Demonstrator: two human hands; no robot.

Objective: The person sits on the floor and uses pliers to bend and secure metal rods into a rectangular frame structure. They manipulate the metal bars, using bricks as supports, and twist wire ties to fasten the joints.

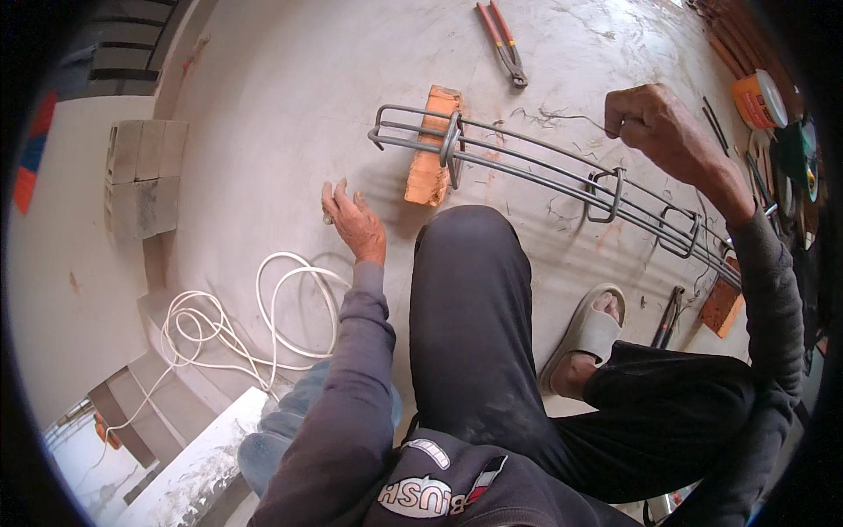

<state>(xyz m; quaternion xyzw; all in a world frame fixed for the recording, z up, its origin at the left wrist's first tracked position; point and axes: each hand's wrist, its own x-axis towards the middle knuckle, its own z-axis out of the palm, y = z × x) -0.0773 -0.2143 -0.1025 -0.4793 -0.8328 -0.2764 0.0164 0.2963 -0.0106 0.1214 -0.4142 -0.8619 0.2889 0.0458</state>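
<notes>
A rebar cage (544,178) of long steel bars with several bent stirrups runs from the middle toward the right. Its left end rests across an orange brick (426,178), its right end on another brick (722,307). Above the bars my right hand (654,127) is closed, and a thin wire (571,118) trails leftward from it over the floor. My left hand (358,224) hovers left of the first brick, fingers loosely bent and apart, with nothing visible in them. Red-handled pincers (505,48) lie on the floor beyond the cage.
Dark-handled pincers (669,318) lie near my sandalled foot (587,338). A white cable (263,351) is coiled at the left by descending steps (162,413). Grey blocks (145,176) stand far left. An orange-and-white bucket (760,101) sits at the far right among rods. Wire scraps litter the floor.
</notes>
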